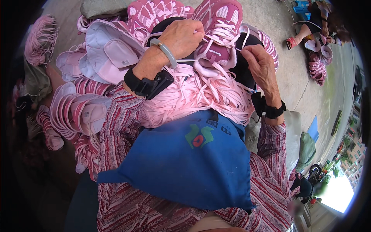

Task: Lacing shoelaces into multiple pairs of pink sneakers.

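Observation:
A pink sneaker upper (225, 23) lies in front of me, its tongue toward me and a pale pink shoelace (222, 41) threaded through its eyelets. My left hand (182, 38) is closed at the shoe's left side, fingertips pinching a strand of that lace. On the shoe's other side, my right hand (259, 65) has thumb and forefinger together at a lace end; part of the grip is hidden. Below both hands, a thick heap of loose pale pink laces (193, 94) rests on my lap at the top of a blue apron (185, 158).
Stacks of pink-and-white shoe uppers (116, 54) crowd the left, with striped ones (77, 112) beneath. A lace bundle (40, 40) lies farther left. Another person (322, 23) sits at the far right near more uppers (317, 67). Concrete floor (290, 92) extends to the right.

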Motion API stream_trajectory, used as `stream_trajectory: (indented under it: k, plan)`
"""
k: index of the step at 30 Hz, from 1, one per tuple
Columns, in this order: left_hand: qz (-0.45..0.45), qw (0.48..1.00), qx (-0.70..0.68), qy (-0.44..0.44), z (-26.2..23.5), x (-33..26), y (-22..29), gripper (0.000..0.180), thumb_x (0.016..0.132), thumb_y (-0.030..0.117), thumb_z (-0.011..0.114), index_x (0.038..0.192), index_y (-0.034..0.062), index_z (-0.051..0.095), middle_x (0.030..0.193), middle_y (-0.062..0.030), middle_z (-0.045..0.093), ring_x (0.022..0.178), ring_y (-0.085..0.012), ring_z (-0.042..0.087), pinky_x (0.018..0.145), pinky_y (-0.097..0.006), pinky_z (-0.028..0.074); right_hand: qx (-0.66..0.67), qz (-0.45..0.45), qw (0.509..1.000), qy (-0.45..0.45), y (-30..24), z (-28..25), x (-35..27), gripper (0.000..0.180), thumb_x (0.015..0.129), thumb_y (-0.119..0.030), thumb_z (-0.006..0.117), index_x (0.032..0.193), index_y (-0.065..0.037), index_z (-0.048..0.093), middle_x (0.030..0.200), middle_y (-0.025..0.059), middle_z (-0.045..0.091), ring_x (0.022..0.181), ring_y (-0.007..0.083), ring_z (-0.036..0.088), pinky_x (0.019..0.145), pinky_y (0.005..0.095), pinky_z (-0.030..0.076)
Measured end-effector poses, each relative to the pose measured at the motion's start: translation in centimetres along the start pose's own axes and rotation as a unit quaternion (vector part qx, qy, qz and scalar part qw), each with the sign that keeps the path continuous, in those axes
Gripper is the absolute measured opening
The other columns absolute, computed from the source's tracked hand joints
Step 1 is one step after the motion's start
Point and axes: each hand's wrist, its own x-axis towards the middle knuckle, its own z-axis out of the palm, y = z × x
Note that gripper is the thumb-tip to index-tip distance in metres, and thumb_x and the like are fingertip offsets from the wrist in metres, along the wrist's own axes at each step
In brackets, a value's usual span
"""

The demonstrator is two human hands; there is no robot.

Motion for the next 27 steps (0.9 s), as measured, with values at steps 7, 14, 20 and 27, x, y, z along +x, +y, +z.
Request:
stream_trajectory:
  k: [7, 14, 20, 27]
  plan:
    - [-0.153, 0.975, -0.157, -0.035, -0.2, -0.5, 0.6, 0.02, 0.088, 0.024, 0.06, 0.092, 0.0052, 0.067, 0.058, -0.0002, 0.056, 0.047, -0.0038, 0.052, 0.039, -0.019, 0.039, -0.024, -0.083, 0.996, -0.015, 0.7, -0.2, 0.4, 0.014, 0.088, -0.013, 0.057, 0.091, 0.0, 0.061, 0.079, 0.0137, 0.055, 0.072, 0.0294, 0.056, 0.066, 0.0351, 0.044]
    - [-0.169, 0.957, -0.229, -0.055, -0.5, -0.4, 0.5, 0.023, 0.085, 0.023, 0.063, 0.094, 0.0025, 0.068, 0.065, -0.0027, 0.063, 0.049, -0.0075, 0.057, 0.045, -0.02, 0.044, -0.033, -0.118, 0.992, -0.014, 1.3, -0.6, 0.4, 0.017, 0.088, -0.017, 0.058, 0.089, 0.0, 0.062, 0.079, 0.0149, 0.056, 0.074, 0.0312, 0.057, 0.067, 0.0375, 0.045]
    - [-0.197, 0.956, -0.214, -0.036, -0.4, -0.4, 1.5, 0.023, 0.087, 0.024, 0.065, 0.095, 0.0023, 0.066, 0.075, -0.0006, 0.06, 0.053, -0.006, 0.057, 0.043, -0.017, 0.042, -0.033, -0.132, 0.99, 0.022, 1.9, -0.4, 0.2, 0.018, 0.087, -0.018, 0.058, 0.09, -0.001, 0.063, 0.08, 0.0149, 0.059, 0.073, 0.0308, 0.058, 0.066, 0.0364, 0.045]
    - [-0.231, 0.943, -0.238, -0.03, -0.7, -0.5, 2.4, 0.023, 0.087, 0.023, 0.066, 0.095, 0.0015, 0.066, 0.077, -0.0019, 0.061, 0.053, -0.0073, 0.058, 0.044, -0.018, 0.042, 0.008, -0.148, 0.989, 0.027, 2.3, -0.6, 0.2, 0.018, 0.089, -0.017, 0.058, 0.089, 0.0, 0.06, 0.077, 0.0124, 0.056, 0.07, 0.026, 0.056, 0.064, 0.0336, 0.045]
